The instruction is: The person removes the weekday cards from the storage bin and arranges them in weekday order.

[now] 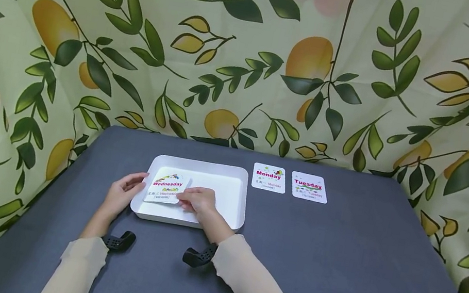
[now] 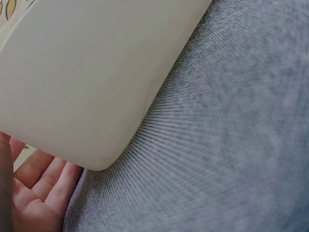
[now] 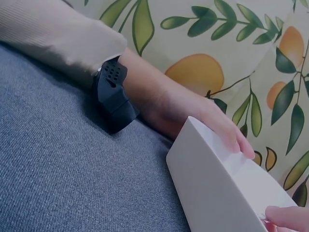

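Note:
A white card printed "Wednesday" lies within a shallow white tray. My right hand pinches the card's lower right edge between thumb and fingers. At the tray's left end, my left hand grips the rim; its fingers bend over the edge in the right wrist view. The left wrist view shows part of that hand beside the tray's outer wall. Only fingertips of the right hand show in the right wrist view, at the lower right corner.
Right of the tray, a "Monday" card and a "Tuesday" card lie side by side near the back edge of the grey-blue tabletop. A leaf-and-fruit patterned cloth hangs behind and along the sides. Both wrists wear black camera mounts.

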Demonstrator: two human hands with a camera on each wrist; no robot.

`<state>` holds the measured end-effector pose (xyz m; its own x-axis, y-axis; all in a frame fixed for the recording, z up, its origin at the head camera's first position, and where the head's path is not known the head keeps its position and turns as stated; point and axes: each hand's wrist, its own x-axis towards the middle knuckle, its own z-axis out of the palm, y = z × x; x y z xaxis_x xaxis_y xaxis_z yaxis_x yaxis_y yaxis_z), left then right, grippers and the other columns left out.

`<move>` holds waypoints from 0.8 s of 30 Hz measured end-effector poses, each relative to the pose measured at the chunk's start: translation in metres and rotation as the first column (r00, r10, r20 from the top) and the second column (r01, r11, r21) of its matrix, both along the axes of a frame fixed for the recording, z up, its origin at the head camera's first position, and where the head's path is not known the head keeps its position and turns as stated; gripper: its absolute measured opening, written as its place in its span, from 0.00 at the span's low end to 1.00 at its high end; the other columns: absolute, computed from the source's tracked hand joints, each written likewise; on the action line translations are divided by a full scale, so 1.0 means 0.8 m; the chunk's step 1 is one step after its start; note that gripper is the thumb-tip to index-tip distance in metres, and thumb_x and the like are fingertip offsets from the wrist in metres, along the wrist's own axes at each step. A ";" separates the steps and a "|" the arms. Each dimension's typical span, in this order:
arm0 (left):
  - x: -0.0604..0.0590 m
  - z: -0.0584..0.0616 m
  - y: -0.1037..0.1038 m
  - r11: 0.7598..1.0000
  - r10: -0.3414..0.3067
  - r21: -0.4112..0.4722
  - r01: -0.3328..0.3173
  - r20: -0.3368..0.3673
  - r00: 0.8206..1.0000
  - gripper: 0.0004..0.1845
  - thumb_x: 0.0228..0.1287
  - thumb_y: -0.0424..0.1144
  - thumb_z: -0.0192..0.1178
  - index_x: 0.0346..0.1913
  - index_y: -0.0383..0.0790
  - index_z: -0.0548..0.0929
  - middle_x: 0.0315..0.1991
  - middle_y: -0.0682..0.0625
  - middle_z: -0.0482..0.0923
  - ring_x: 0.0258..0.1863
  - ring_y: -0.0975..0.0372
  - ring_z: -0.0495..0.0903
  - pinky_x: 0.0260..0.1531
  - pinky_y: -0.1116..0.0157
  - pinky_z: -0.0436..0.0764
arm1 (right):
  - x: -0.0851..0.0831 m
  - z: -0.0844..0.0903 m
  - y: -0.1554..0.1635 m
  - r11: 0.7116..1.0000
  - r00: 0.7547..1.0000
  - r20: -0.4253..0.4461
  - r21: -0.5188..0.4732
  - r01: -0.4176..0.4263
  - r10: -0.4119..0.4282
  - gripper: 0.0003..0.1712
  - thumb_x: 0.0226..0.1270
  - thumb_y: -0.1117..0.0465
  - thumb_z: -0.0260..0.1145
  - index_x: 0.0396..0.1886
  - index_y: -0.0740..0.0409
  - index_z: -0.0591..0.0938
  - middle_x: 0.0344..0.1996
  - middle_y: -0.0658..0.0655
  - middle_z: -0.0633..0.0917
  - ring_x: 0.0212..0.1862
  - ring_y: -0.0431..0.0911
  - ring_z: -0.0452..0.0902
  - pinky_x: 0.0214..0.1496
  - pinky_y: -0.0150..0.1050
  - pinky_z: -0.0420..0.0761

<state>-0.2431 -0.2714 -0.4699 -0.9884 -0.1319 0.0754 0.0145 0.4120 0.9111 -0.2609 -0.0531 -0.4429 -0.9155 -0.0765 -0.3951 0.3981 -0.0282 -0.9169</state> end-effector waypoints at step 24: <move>0.000 0.001 0.001 1.000 -0.003 -0.007 0.003 0.008 1.000 0.22 0.71 0.43 0.55 0.63 0.37 0.74 0.63 0.38 0.73 0.43 0.87 0.69 0.45 0.88 0.67 | 0.003 0.006 0.006 0.999 0.998 0.041 0.019 0.047 -0.048 0.10 0.55 0.71 0.70 0.39 0.68 0.85 0.21 0.54 0.83 0.14 0.35 0.76 0.20 0.25 0.77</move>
<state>-0.2432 -0.2704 -0.4691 -0.9894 -0.1282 0.0683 0.0084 0.4186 0.9081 -0.2586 -0.0483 -0.4381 -0.9007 -0.0258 -0.4337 0.4343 -0.0319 -0.9002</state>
